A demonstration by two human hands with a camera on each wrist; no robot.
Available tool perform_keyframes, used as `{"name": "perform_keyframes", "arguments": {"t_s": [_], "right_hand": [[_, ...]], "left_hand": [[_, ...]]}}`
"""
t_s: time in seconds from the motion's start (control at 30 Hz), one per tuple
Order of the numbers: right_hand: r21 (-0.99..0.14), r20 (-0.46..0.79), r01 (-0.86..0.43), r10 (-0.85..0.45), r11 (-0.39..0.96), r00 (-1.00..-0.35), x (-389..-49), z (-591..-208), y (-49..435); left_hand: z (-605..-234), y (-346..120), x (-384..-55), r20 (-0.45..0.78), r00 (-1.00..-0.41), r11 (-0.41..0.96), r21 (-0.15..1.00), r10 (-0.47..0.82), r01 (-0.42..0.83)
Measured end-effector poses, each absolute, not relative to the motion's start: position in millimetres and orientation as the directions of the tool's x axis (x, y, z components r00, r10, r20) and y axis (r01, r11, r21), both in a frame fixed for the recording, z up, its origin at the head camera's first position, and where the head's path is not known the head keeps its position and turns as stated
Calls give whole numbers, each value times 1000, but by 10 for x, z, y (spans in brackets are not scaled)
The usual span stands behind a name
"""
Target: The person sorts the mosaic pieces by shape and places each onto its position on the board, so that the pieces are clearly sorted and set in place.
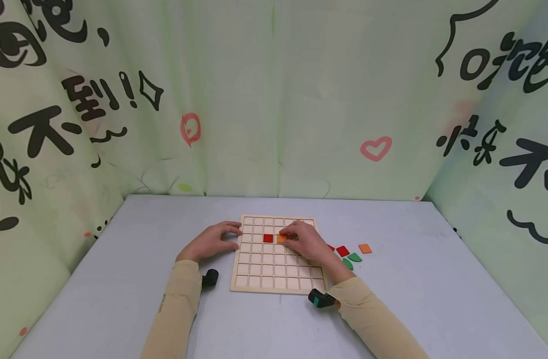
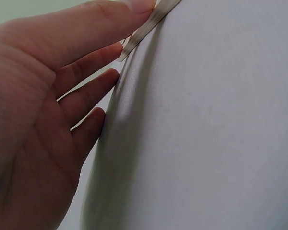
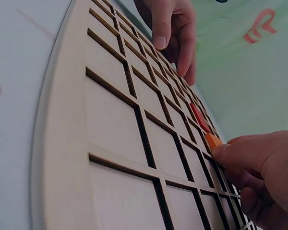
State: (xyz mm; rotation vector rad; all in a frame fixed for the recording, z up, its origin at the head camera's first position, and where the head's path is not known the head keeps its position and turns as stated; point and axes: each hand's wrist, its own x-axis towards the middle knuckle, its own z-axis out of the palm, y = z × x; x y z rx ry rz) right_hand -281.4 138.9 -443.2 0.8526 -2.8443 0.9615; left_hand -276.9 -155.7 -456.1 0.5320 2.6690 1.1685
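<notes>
A wooden grid board (image 1: 267, 271) lies flat on the table, divided into square cells by raised strips. One red square tile (image 1: 268, 238) sits in a cell in its upper part. Just right of that tile, my right hand (image 1: 306, 242) pinches an orange square tile (image 1: 280, 239) between thumb and fingers; the right wrist view shows the orange tile (image 3: 212, 141) tilted at the strips. My left hand (image 1: 213, 241) rests its extended fingers and thumb along the board's left edge, and in the left wrist view the thumb (image 2: 105, 28) reaches the board's side.
Right of the board lie loose pieces: a red square tile (image 1: 343, 251), another red one partly hidden by the right arm, green leaf-shaped pieces (image 1: 354, 257) and an orange square tile (image 1: 365, 248). A printed curtain (image 1: 278, 99) surrounds the white table (image 1: 265, 324) at the back and sides.
</notes>
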Motion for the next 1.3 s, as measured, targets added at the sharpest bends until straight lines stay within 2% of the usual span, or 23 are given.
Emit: {"name": "perform_keyframes", "arguments": {"t_s": [0.83, 1.3], "right_hand": [[-552, 117, -426, -439, 716, -891, -2833, -4437, 1301], [-539, 134, -437, -439, 720, -889, -2836, -4438, 1316]], "left_hand": [[-4561, -1554, -2770, -30, -921, 629, 739, 388, 241], [-4560, -1558, -2772, -29, -923, 637, 732, 384, 242]]}}
